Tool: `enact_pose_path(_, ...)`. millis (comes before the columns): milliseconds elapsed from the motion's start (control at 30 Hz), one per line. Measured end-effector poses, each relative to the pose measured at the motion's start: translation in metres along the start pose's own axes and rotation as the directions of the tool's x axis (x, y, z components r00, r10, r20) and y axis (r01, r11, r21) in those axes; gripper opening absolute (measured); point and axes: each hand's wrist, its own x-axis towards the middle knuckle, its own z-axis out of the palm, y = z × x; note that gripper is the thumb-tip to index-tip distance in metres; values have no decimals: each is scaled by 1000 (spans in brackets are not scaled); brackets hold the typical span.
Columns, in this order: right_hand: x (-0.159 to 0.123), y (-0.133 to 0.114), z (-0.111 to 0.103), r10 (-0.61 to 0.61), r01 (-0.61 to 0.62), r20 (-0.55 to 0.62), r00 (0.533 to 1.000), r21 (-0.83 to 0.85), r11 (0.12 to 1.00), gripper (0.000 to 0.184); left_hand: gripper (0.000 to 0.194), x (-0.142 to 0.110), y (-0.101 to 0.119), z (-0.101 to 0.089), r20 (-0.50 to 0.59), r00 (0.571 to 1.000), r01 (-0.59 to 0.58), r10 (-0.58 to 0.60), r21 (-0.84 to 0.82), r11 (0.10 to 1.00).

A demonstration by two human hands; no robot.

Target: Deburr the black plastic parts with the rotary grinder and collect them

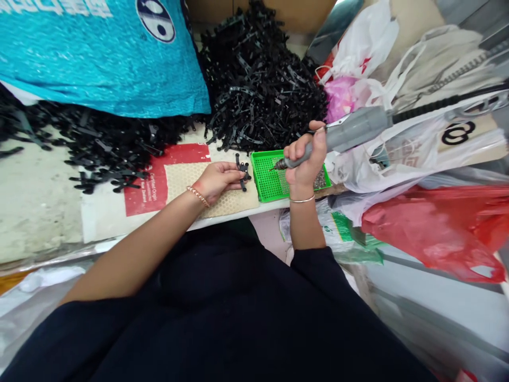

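One head-worn camera looks forward and steeply down, from close above the wearer's dark shirt (238, 318) filling the bottom centre; the worktop (40, 217), near, stretches from middle left to centre.

Driver (356, 128), right, smooth matt plastic body — metal nose (280, 164); held part (244, 185) and far heap (262, 90), hard-looking plastic, low sheen; perforated tray (265, 183), smooth plastic; pad (181, 183), left, matt, honeycomb-textured; sack (99, 63), far left, glossy crinkled plastic; red bag (437, 223), right, thin shiny plastic — shirt (222, 307), near, matt cloth.
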Motion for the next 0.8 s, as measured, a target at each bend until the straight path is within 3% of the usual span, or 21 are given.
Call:
enact_pose_path(100, -17, -10, 23, 8, -14, 82, 997, 70, 997, 60, 12, 0, -1, 0, 2, 1000, -15, 15, -1, 1000)
enact_pose_path(233, -31, -9, 46, 54, -68, 104, 993, 127, 990, 56, 13, 2, -3, 0, 31, 999, -40, 40, 3, 999)
enact_pose_path(500, -28, -1, 50, 60, -72, 130, 990, 85, 994, 52, 14, 3, -4, 0, 28, 998, -48, 48, 1, 999)
enact_pose_path(800, -32, -11, 59, 93, -110, 89, 992, 207, 972, 42, 14, 1, -3, 1, 30, 998, -49, 49, -6, 999)
